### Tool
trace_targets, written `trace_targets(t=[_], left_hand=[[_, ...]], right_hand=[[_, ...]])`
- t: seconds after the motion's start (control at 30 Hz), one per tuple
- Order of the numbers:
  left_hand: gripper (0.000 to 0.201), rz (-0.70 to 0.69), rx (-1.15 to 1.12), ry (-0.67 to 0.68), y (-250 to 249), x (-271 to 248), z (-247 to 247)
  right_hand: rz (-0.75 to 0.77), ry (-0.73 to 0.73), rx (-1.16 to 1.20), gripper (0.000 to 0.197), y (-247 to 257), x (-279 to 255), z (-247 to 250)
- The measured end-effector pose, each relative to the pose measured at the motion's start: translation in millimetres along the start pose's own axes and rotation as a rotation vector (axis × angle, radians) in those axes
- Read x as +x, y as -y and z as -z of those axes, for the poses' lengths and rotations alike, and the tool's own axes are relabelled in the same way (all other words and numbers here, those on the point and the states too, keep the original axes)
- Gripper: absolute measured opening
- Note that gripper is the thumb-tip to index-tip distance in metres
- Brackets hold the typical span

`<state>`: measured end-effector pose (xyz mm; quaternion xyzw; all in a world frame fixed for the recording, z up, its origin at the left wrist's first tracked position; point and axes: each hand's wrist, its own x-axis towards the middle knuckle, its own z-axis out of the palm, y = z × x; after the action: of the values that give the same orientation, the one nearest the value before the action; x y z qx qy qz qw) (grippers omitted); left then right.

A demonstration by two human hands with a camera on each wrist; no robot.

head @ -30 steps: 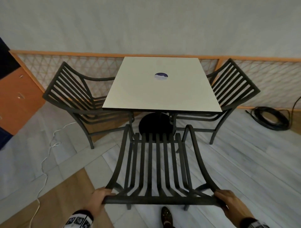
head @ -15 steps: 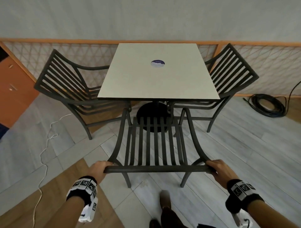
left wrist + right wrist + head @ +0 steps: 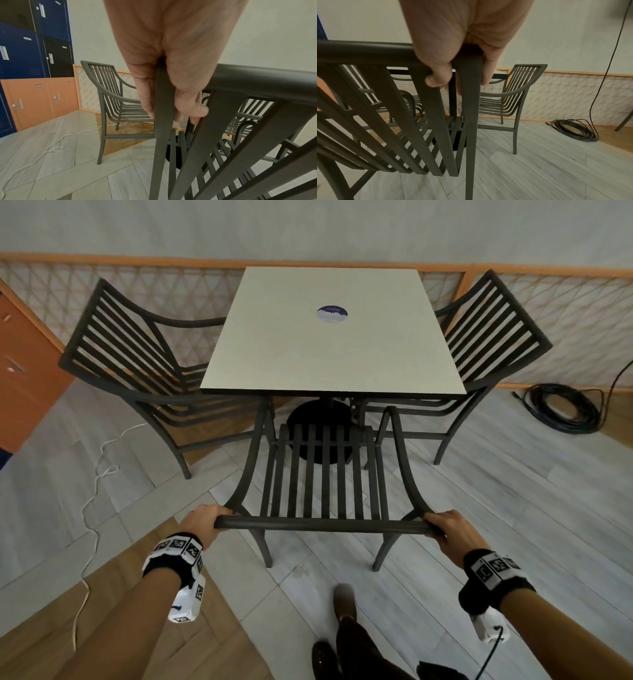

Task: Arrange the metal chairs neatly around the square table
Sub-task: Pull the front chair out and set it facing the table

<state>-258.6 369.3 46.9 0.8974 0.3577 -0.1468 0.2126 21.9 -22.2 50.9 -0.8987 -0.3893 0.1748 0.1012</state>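
The near chair [image 3: 324, 474] is dark grey metal with a matt painted finish; its top rail [image 3: 260, 79] shows a faint sheen. The chairs at nine o'clock [image 3: 137, 364] and three o'clock [image 3: 486, 337] look the same. The table top [image 3: 332, 337] is smooth, pale and matt. The floor [image 3: 513, 508] mixes pale wood-grain planks with glossier brown wood [image 3: 120, 611].
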Motion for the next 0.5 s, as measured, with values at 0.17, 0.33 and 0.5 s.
trace_targets(t=[0.17, 0.33, 0.5], left_hand=[[0.030, -0.015, -0.026, 0.046, -2.1, -2.8, 1.9], [0.047, -0.051, -0.102, 0.093, 6.5, 1.9, 12.2], [0.073, 0.086, -0.131, 0.106, 49.2, 3.3, 17.9]], right_hand=[[-0.058, 0.101, -0.027, 0.025, 6.4, -2.4, 14.4], [0.110, 0.216, -0.071, 0.050, 45.0, 19.8, 39.5], [0.341, 0.203, -0.058, 0.039, 120.5, 66.4, 50.9]])
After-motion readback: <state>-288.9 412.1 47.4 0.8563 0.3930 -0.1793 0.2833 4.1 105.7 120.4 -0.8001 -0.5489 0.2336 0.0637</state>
